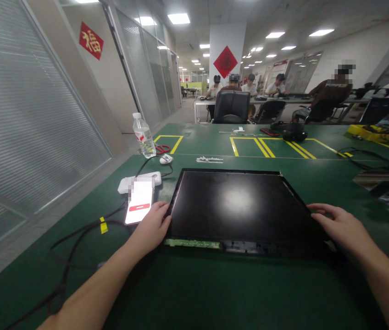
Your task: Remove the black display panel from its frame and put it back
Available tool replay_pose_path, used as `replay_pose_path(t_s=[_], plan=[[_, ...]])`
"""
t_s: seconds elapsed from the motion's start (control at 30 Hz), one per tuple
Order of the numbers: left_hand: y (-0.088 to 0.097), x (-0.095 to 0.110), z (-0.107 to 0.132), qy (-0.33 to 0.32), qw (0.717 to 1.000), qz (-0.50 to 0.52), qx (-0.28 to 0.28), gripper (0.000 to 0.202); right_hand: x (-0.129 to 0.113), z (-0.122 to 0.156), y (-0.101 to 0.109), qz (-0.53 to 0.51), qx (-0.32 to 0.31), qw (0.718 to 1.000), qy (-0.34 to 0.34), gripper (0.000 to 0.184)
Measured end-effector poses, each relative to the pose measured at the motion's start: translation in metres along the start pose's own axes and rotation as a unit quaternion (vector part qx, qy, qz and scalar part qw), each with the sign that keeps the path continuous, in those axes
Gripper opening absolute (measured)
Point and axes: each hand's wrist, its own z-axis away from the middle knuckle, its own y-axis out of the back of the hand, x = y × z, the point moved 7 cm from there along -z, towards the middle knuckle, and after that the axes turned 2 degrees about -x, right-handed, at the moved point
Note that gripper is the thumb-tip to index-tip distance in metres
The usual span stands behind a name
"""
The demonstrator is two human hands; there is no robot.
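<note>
A black flat display panel (236, 206) lies face up on the green table in front of me, a green circuit strip (192, 244) showing along its near edge. My left hand (153, 224) grips the panel's left edge, thumb on the near side and fingers curled at the rim. On the opposite side, my right hand (339, 227) holds the right edge, with some fingertips hidden behind it. A lit smartphone (140, 201) rests beside my left hand, leaning on a white power strip (124, 184).
A water bottle (143, 137), red-handled scissors (163, 149) and a white plug (166, 159) stand at the back left. Black cables (74, 247) run along the left. White scraps (209, 160) lie behind the panel. Several people sit at a far table (201, 102).
</note>
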Motion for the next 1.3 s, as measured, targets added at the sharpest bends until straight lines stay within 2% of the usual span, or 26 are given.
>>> replay_pose_path(t_s=[0.17,0.33,0.43,0.53,0.63,0.77,0.83,1.07,1.3], plan=[[0.0,0.0,-0.001,-0.008,1.0,0.002,-0.001,0.047,0.008,-0.008,-0.013,0.048,-0.05,0.998,0.014,0.058],[0.002,0.0,-0.001,-0.012,0.998,0.054,0.023,0.045,0.013,-0.012,-0.02,0.084,-0.052,0.994,0.038,0.059],[0.007,0.0,-0.001,0.004,0.994,0.097,0.042,0.046,0.017,-0.013,-0.024,0.09,-0.05,0.994,0.041,0.061],[0.016,0.0,0.003,0.042,0.98,0.183,0.071,0.04,0.02,-0.016,-0.026,0.09,-0.043,0.994,0.044,0.06],[0.016,-0.001,0.009,0.135,0.939,0.311,0.062,0.039,0.025,-0.019,-0.029,0.085,-0.031,0.995,0.051,0.059],[0.003,0.005,0.02,0.265,0.836,0.477,0.051,0.051,0.031,-0.024,-0.032,0.068,-0.011,0.995,0.071,0.054],[-0.001,0.011,0.024,0.294,0.8,0.521,0.054,0.053,0.034,-0.026,-0.033,0.066,-0.007,0.995,0.076,0.052],[-0.006,0.022,0.027,0.323,0.739,0.586,0.076,0.061,0.034,-0.026,-0.034,0.071,-0.014,0.995,0.072,0.055],[-0.005,0.029,0.028,0.341,0.707,0.615,0.079,0.057,0.035,-0.027,-0.034,0.074,-0.006,0.994,0.078,0.053]])
